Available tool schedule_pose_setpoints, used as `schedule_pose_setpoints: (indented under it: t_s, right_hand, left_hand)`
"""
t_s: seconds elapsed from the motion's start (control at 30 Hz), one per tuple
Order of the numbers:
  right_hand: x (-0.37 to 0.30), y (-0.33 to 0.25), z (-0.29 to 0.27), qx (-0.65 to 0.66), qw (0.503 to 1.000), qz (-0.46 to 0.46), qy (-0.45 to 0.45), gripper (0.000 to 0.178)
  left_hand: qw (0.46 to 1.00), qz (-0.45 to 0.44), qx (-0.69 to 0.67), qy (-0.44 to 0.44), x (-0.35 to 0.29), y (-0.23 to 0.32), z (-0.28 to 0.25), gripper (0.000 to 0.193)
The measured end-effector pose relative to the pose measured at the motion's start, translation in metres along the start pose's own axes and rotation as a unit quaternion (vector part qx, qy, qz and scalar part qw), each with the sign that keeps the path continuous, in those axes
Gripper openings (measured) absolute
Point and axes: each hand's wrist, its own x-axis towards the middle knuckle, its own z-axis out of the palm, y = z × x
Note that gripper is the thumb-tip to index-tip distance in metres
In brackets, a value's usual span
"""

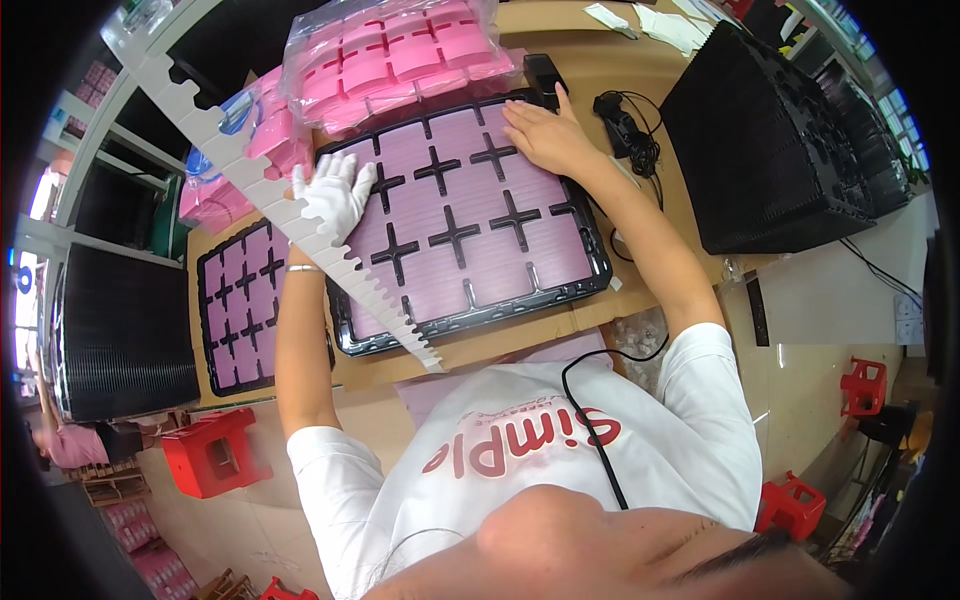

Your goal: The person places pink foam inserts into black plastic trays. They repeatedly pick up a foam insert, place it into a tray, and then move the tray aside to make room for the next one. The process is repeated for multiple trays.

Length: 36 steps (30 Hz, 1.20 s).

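Note:
A black plastic tray lies on the table in front of me, lined with pink sheet that shows between its black cross-shaped dividers. My left hand, in a white glove, rests open at the tray's far left edge with its fingers spread. Bare and open, my right hand lies flat over the far right corner, fingers stretched onto the pink surface. Neither hand holds anything. A pale notched strip slants across the view and covers part of my left wrist; what it is I cannot make out.
Bagged pink pieces are heaped behind the tray. A second lined tray lies to the left, near stacked black trays. Another black stack stands right, beside a coiled black cable. A red stool stands below.

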Motion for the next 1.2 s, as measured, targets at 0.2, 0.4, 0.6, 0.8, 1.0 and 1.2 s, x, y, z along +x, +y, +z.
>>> schedule_pose_setpoints:
  t_s: [0.2, 0.4, 0.6, 0.8, 1.0, 1.2]
  right_hand:
    - [-0.044, -0.006, -0.056, 0.184, 0.978, -0.010, 0.094, 0.031]
    - [-0.151, -0.049, -0.115, 0.206, 0.963, -0.159, -0.075, 0.035]
    - [-0.173, -0.053, -0.130, 0.262, 0.959, -0.102, -0.038, 0.033]
    - [-0.182, -0.033, -0.100, 0.306, 0.946, -0.105, 0.003, 0.041]
    - [-0.177, -0.072, -0.093, 0.337, 0.938, 0.082, -0.016, 0.058]
    - [-0.172, -0.076, -0.106, 0.222, 0.972, 0.044, -0.065, 0.055]
  left_hand:
    - [0.994, 0.084, -0.061, 0.045, -0.052, -0.014, -0.051, 0.037]
    - [0.969, 0.171, -0.170, -0.053, -0.140, 0.022, -0.113, 0.032]
    - [0.965, 0.093, -0.203, 0.135, -0.179, 0.038, -0.124, 0.015]
    - [0.931, -0.243, -0.250, 0.106, -0.182, 0.048, -0.123, 0.024]
    - [0.754, -0.388, -0.529, -0.034, -0.191, 0.023, -0.104, 0.046]
    - [0.756, -0.411, -0.502, -0.079, -0.168, 0.032, -0.095, 0.097]
